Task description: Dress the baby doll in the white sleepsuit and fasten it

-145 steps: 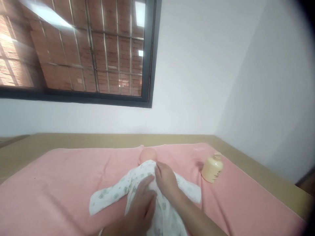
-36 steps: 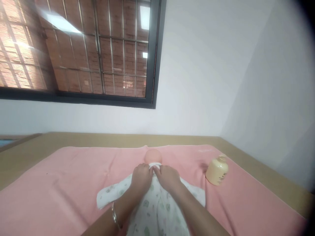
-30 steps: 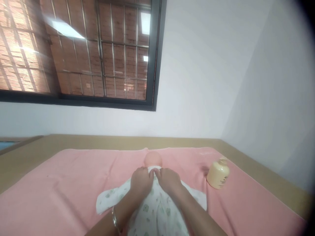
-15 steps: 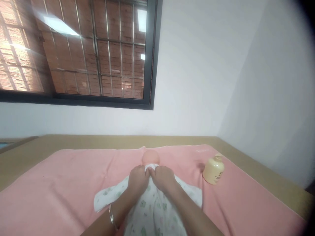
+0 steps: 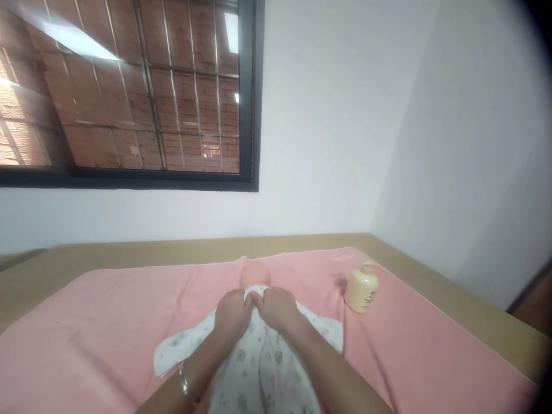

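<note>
A baby doll (image 5: 255, 275) lies on its back on a pink towel (image 5: 107, 310), its head pointing away from me. It wears a white romper with small green prints (image 5: 263, 368), the sleeves spread to both sides. My left hand (image 5: 232, 315) and my right hand (image 5: 276, 307) sit side by side at the doll's neck. Both have their fingers curled and pinch the collar of the romper just under the chin. A thin bracelet circles my left wrist (image 5: 186, 384).
A cream-yellow lotion bottle (image 5: 361, 287) stands on the towel to the right of the doll. The towel covers a tan platform (image 5: 129, 252) set into the corner of white walls. A barred window (image 5: 129, 92) is at upper left.
Earlier my hands lay flatter on the doll's chest; since then they have moved up to the collar and stayed pinched there. The view has drifted slightly; the bottle has not moved.
</note>
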Tool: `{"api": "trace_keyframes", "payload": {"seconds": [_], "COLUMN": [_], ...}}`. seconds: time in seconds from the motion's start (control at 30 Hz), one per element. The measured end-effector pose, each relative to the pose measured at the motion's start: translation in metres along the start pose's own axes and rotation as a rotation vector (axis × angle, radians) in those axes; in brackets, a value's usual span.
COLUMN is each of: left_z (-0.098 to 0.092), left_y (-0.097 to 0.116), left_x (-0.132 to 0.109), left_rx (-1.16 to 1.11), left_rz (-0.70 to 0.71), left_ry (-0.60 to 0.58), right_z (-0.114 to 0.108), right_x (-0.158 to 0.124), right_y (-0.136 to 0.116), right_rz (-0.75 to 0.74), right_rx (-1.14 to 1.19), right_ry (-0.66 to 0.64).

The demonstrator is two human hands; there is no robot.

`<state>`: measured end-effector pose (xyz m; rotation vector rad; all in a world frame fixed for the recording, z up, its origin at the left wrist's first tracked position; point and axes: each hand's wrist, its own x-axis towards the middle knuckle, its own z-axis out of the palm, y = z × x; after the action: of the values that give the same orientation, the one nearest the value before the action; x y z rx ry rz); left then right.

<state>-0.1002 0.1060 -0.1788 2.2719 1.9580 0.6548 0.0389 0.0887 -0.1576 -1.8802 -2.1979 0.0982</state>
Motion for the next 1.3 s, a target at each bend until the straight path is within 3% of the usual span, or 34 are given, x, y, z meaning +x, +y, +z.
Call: {"api": "trace_keyframes", "payload": {"seconds": [0.5,0.97,1.3], "left_z": [0.003,0.004,0.003], "left_y": [0.000,0.000,0.002], "left_x": [-0.001,0.000,0.002], "left_rx": [-0.003,0.002,0.032], "left_rz": [0.004,0.014,0.008], "left_ry": [0.042,0.046,0.028], "right_z": [-0.004,0.008,0.001], "right_x": [0.011,0.009,0.008], "right_y": [-0.006,-0.002,-0.002], "right_rz": [0.042,0.014,0.006], "right_rx": [-0.007,-0.021,-0.006], "right_ry": [-0.093,0.013,-0.017]}}
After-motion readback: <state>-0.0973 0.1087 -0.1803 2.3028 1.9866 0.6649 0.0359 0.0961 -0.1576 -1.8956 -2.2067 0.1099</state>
